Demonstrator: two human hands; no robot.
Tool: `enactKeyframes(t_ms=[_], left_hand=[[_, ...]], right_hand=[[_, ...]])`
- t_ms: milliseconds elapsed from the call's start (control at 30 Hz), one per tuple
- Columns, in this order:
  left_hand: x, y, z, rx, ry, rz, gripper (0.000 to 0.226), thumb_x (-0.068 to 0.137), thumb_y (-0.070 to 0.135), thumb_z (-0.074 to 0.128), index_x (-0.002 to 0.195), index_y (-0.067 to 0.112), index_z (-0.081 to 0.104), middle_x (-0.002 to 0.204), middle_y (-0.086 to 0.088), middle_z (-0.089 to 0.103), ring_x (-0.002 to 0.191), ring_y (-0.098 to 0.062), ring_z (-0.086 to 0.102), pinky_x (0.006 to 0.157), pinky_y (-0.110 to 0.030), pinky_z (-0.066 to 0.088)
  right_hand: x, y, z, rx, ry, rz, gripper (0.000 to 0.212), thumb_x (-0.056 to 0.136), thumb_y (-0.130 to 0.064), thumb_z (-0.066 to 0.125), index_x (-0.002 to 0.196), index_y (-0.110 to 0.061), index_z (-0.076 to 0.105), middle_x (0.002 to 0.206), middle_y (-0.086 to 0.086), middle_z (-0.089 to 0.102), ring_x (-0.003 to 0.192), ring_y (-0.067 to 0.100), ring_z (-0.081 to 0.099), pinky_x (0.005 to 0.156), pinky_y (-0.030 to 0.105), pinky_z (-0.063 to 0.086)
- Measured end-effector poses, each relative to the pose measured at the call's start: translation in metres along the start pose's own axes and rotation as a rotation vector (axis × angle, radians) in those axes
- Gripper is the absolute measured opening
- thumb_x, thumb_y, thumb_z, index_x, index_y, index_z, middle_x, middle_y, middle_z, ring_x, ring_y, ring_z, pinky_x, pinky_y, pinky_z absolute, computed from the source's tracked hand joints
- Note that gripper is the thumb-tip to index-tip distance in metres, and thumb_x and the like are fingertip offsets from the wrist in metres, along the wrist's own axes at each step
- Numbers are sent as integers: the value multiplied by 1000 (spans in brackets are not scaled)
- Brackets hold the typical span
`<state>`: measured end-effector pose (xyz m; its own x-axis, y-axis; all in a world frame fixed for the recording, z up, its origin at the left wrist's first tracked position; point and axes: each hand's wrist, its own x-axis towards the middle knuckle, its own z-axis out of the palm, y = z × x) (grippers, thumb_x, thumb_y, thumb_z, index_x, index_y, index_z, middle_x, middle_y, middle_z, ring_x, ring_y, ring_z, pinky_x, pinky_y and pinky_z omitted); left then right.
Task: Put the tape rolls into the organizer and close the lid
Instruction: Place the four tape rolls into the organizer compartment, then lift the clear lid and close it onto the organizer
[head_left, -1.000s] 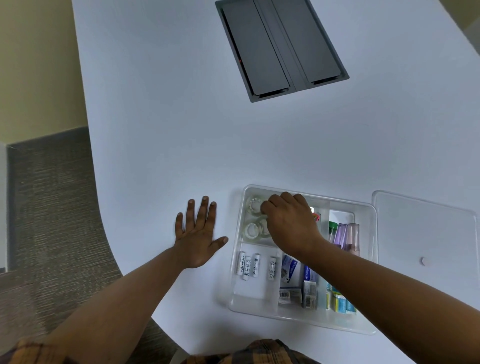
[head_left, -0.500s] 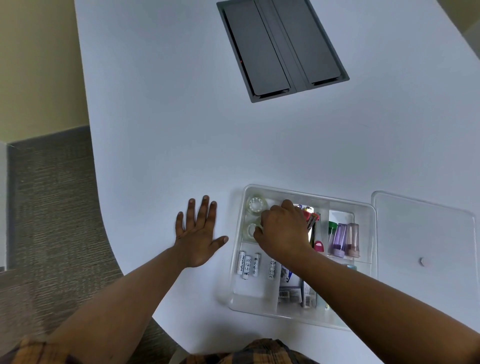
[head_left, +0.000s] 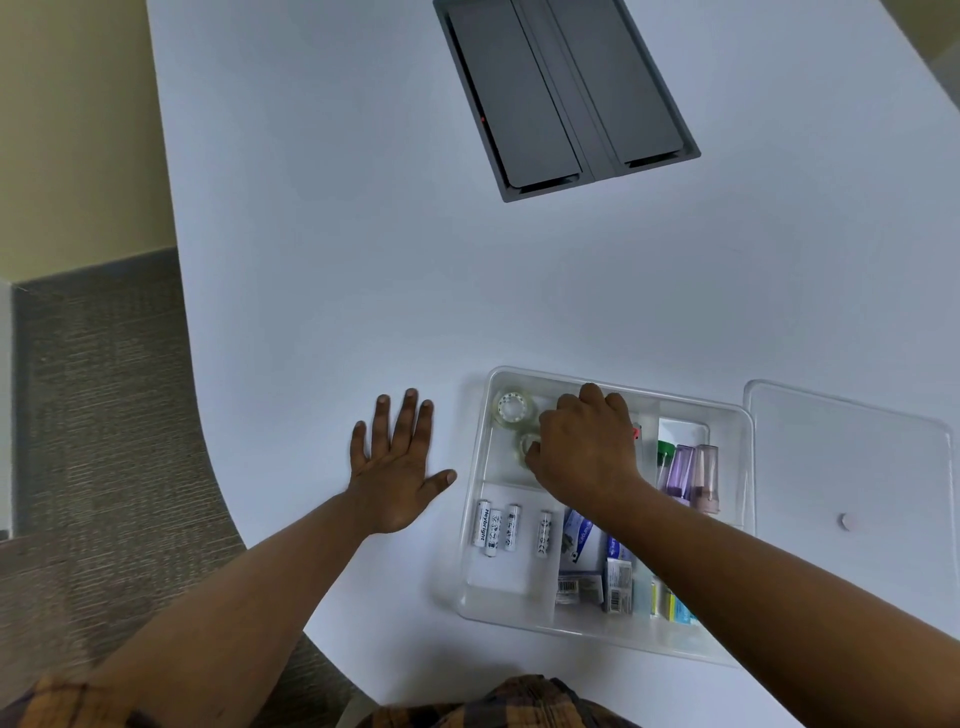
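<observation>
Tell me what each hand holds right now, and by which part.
The left hand holds nothing; it lies flat on the table. The right hand covers the second tape roll inside the organizer, fingertips at its rim; an actual grip cannot be confirmed.

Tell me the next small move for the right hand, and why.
Probably let go and lift the right hand out of the organizer, then reach for the lid. Both visible tape rolls, the far one and the near one under its fingers, already sit in the top-left compartment. The lid lies flat on the table, to the right.
</observation>
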<state>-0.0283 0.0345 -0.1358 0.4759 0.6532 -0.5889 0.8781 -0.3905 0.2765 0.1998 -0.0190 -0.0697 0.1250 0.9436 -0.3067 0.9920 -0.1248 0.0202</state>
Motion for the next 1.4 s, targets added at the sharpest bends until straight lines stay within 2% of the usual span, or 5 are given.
enactKeyframes(t_ms=[767,967,1100,1300,1400], left_hand=[[3,-3,5,8,13,1,87,88,68,24,129,32,-43,142,12,-49,128,-19,-50,108,-49,-21],[2,-4,7,4,45,1,87,89,67,24,132,29,-40,144,10,-46,129,-20,-48,110,-50,-19],[1,-2,6,-1,68,10,86,89,67,24,134,26,-38,147,8,-42,131,-21,-46,110,-49,-19],[-10,6,2,-47,174,-27,85,90,64,34,149,25,-13,158,5,-23,144,-24,-24,116,-53,-3],[-22,35,-14,-304,293,-77,82,89,64,32,151,18,6,162,-2,2,148,-22,-10,117,-53,7]], right_hand=[[-9,-1,6,110,-148,28,34,85,-46,52,101,-19,66,106,2,64,106,28,54,93,41,36],[-34,9,-4,239,-23,19,42,83,-44,58,120,-24,61,125,-2,61,114,24,54,97,40,37],[-65,29,-10,375,52,60,49,82,-36,65,129,-22,58,147,1,49,140,23,38,110,43,34],[-134,72,-3,452,123,301,48,77,-28,77,123,-18,64,145,8,51,142,27,37,114,37,31],[-174,92,8,541,102,494,48,83,-28,72,129,-24,58,148,1,47,140,21,39,112,31,29]])
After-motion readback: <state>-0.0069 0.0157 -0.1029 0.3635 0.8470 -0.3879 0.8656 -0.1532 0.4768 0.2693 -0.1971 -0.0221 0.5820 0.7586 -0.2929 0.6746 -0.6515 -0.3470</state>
